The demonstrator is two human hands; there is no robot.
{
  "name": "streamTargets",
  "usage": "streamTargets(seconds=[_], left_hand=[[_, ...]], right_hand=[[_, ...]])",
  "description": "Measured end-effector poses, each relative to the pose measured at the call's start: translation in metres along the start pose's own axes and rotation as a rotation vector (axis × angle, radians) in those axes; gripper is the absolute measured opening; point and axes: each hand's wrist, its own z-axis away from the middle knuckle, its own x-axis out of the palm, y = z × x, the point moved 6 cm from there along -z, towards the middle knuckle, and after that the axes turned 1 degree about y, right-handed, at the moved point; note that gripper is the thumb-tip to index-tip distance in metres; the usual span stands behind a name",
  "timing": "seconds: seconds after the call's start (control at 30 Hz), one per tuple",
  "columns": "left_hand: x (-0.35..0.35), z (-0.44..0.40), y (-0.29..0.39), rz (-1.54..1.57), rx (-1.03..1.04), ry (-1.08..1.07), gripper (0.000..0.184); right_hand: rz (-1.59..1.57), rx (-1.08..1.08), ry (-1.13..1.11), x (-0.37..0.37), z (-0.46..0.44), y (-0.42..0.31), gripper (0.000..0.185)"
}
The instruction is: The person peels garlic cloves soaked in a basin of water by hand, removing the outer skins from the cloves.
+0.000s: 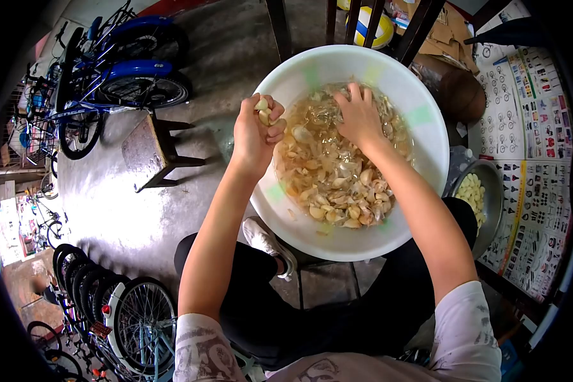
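L hand (256, 137) curled w/ cloves (263, 117); R hand (361, 120) spread on garlic (337, 191) in basin (430, 167), hold unclear.

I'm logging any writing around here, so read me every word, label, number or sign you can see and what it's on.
No text can be read with certainty.
Printed sheets: captions too small to read.
Shirt: dark print, but I can't tell whether it includes letters.

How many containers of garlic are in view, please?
2: the white basin, just right of the picture's middle, and the metal bowl, to the basin's lower right. Others may be hidden.
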Motion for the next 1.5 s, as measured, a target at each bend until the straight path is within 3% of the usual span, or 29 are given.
streamTargets(seconds=[0.13,0.2,0.23,0.3,0.37,0.43,0.53,0.63,0.83,0.9,0.93,1.0,1.1,1.23,1.4,1.5], left_hand=[[0.0,-0.002,0.0,-0.03,0.012,-0.007,0.02],[-0.001,-0.002,0.0,-0.081,0.007,0.037,0.02],[0.001,-0.001,0.001,-0.078,0.01,0.038,0.02],[0.002,0.0,-0.001,-0.192,-0.013,0.081,0.021],[0.001,-0.002,-0.005,-0.2,-0.037,0.083,0.021],[0.0,-0.005,-0.01,-0.208,-0.064,0.083,0.022],[0.002,-0.007,-0.017,-0.074,-0.116,0.033,0.017],[0.008,-0.009,-0.02,-0.058,-0.13,-0.036,0.014],[0.014,-0.008,-0.024,-0.551,0.006,-0.038,0.015],[0.016,-0.009,-0.017,-0.944,0.165,0.049,0.023],[0.019,-0.009,-0.019,-0.946,0.164,0.048,0.023],[0.03,-0.002,-0.006,-1.06,0.434,0.142,0.02],[0.049,0.003,-0.001,-1.27,0.579,0.063,0.023],[0.052,0.005,0.0,-1.338,0.725,0.047,0.027],[0.053,0.005,0.005,-1.378,0.832,0.065,0.022],[0.043,-0.002,0.007,-1.322,0.742,0.142,0.019]], right_hand=[[-0.137,-0.008,-0.064,0.011,-0.005,0.018,0.051],[-0.433,-0.06,-0.045,0.006,-0.011,0.021,0.04],[-0.43,-0.064,-0.045,0.001,-0.011,0.018,0.04],[-0.681,0.056,-0.009,-0.014,-0.008,0.021,0.03],[-0.726,0.124,-0.105,-0.015,-0.008,0.021,0.033],[-1.044,0.143,-0.114,-0.013,-0.006,0.02,0.034],[-1.316,0.164,-0.311,-0.018,-0.003,0.011,0.032],[-1.453,0.129,-0.336,-0.03,-0.001,0.007,0.031],[-1.395,0.244,-0.301,-0.035,0.0,0.005,0.037],[-1.362,0.229,-0.294,-0.032,0.0,0.003,0.035],[-1.328,0.213,-0.288,-0.031,-0.001,0.002,0.034],[-1.396,0.217,-0.316,-0.029,0.0,-0.002,0.033],[-1.508,0.275,-0.375,-0.029,0.006,-0.011,0.029],[-1.64,0.382,-0.406,-0.022,0.007,-0.013,0.022],[-1.644,0.358,-0.459,-0.033,0.009,-0.021,0.021],[-1.578,0.263,-0.418,-0.028,0.002,-0.018,0.021]])
